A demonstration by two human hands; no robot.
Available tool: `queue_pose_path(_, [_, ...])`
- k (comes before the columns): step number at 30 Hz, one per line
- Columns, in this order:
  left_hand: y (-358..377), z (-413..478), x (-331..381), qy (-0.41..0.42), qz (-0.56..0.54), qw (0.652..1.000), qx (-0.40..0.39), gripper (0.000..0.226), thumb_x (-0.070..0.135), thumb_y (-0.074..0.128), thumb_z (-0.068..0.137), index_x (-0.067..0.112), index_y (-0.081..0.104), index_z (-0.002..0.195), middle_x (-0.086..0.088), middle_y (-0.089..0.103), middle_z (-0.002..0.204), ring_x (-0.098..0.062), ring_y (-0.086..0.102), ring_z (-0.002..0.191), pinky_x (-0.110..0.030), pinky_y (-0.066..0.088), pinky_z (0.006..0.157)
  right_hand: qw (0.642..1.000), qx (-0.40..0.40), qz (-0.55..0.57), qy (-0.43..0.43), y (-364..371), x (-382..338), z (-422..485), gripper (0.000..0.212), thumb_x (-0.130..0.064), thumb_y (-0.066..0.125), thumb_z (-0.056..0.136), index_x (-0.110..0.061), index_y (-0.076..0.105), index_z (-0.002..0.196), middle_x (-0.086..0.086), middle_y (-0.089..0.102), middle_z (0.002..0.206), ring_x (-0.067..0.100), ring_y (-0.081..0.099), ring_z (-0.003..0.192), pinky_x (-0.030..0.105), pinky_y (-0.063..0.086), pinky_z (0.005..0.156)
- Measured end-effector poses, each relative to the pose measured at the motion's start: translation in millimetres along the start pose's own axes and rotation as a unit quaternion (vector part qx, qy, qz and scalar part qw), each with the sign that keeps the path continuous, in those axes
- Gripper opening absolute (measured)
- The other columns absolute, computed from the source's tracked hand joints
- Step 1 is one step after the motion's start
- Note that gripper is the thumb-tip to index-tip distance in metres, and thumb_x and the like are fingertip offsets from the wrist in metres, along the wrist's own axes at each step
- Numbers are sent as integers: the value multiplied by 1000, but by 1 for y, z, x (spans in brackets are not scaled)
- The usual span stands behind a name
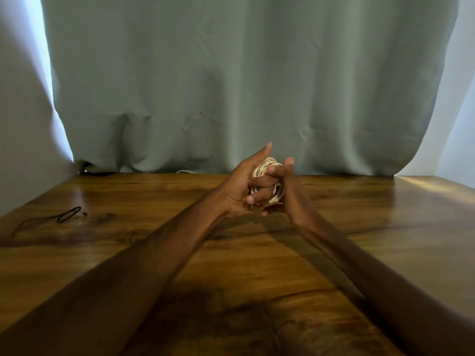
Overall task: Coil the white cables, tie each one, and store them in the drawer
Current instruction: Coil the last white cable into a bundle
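Observation:
A white cable (267, 166) is wound into a tight coil and held above the middle of the wooden table (128, 253). My left hand (239, 188) cups the coil from the left, thumb raised, palm facing right. My right hand (279, 186) presses against it from the right, its fingers wrapped across the front of the coil. Most of the coil is hidden between the two hands. A short piece of another white cable (183, 171) shows at the table's far edge under the curtain. No drawer is in view.
A thin black cable (68, 214) with a small loop lies on the table at the left. A grey-green curtain (244, 86) hangs along the far edge. The table's right edge runs off near the bright wall.

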State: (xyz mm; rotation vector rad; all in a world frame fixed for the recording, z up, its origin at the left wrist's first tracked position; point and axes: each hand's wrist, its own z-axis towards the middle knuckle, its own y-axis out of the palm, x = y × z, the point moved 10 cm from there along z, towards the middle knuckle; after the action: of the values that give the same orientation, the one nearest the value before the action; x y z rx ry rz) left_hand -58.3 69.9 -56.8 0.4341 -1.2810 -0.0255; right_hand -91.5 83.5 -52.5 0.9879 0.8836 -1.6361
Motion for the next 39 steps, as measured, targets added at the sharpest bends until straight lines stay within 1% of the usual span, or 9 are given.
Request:
queue_pose_path(2, [3, 0, -3, -14, -40, 999, 0, 66, 69, 21, 102, 22, 53, 69, 6, 22, 37, -8, 37, 25, -21, 34, 42, 998, 39, -38, -41, -8, -9, -5, 57, -56, 15, 106, -34, 67, 99, 2, 79, 78, 23, 74, 69, 29, 48, 52])
queue_pose_path(6, [8, -4, -2, -21, -62, 998, -6, 69, 63, 16, 105, 18, 56, 71, 7, 19, 41, -9, 38, 25, -21, 26, 37, 994, 71, -25, -80, -19, -18, -13, 56, -42, 18, 111, -29, 68, 89, -5, 73, 59, -2, 65, 52, 9, 40, 45])
queue_pose_path(12, [5, 0, 6, 6, 8, 998, 66, 82, 52, 15, 108, 5, 66, 66, 7, 26, 29, -13, 44, 22, -12, 40, 34, 990, 95, 9, -99, -21, -15, -13, 62, -36, 23, 112, -18, 70, 76, -4, 72, 58, -2, 67, 56, 9, 45, 49])
queue_pose_path(16, [-6, 8, 5, 36, 73, 985, 152, 82, 49, 20, 110, 5, 64, 57, 4, 30, 28, -14, 51, 26, -13, 35, 34, 989, 90, 50, -104, -25, -7, -7, 69, -37, 28, 112, -20, 75, 65, 11, 73, 63, 16, 73, 67, 26, 59, 67])
queue_pose_path(21, [-10, 14, 4, 57, 109, 964, 235, 79, 52, 24, 109, 4, 58, 56, 3, 34, 28, -15, 50, 26, -17, 26, 32, 989, 109, 56, -83, -31, -3, -6, 64, -38, 29, 112, -13, 64, 65, -5, 62, 47, 5, 62, 49, 18, 50, 52])
queue_pose_path(27, [-2, 11, -2, 38, 30, 991, 125, 93, 64, 11, 104, 3, 69, 63, 6, 36, 32, -8, 34, 19, -10, 16, 29, 992, 111, 45, -44, -33, -4, -6, 61, -46, 35, 108, -4, 73, 86, 0, 72, 60, 2, 69, 57, 11, 46, 48])
queue_pose_path(30, [-7, 7, -6, 21, 8, 993, 114, 91, 59, 9, 105, 3, 71, 69, 8, 36, 34, -6, 35, 21, -13, 10, 34, 992, 105, 56, -32, -30, -6, -7, 60, -44, 37, 108, -7, 73, 78, 1, 72, 57, 5, 69, 53, 11, 46, 46])
queue_pose_path(34, [-7, 12, -6, 39, 10, 979, 201, 72, 28, 20, 103, 3, 68, 56, 3, 41, 35, -11, 40, 23, -13, 24, 27, 983, 160, 83, -28, -41, -1, -8, 57, -44, 50, 104, -18, 73, 59, 2, 66, 51, 12, 64, 47, 20, 51, 53])
queue_pose_path(39, [-13, 15, -10, 49, 50, 940, 333, 61, 28, 25, 103, 2, 60, 61, -1, 48, 36, -13, 41, 25, -14, 21, 32, 980, 167, 109, -12, -48, 12, -5, 68, -42, 47, 106, -21, 58, 43, -6, 50, 40, 6, 48, 35, 19, 41, 41])
